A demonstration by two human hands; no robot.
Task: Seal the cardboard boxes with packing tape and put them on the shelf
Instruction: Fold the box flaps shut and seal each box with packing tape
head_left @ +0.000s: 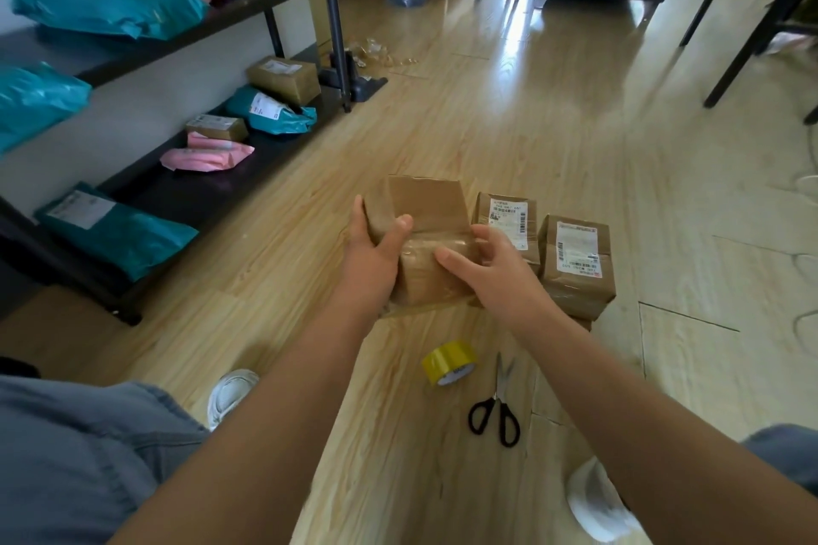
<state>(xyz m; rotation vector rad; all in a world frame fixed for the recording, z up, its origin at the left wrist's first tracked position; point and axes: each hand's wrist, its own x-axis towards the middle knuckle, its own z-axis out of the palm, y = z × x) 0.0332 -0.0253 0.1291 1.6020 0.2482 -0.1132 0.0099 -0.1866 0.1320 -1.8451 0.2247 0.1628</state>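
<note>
1. A box (427, 235) is held with its far flap (427, 201) standing upright and unsealed. The tape roll (449, 362) and scissors (495, 407) lie on the floor (487, 124), nearer the person. Freeing one hand to fetch them could let the box tip or the flap gape.
2. Both arms reach forward. The left hand (376, 248) grips the box's left side with its thumb on top, and the right hand (491, 261) curls round the right edge.
3. The box sits low by the floor, just beside two labelled boxes (575, 266) and well apart from the shelf (177, 199).
</note>
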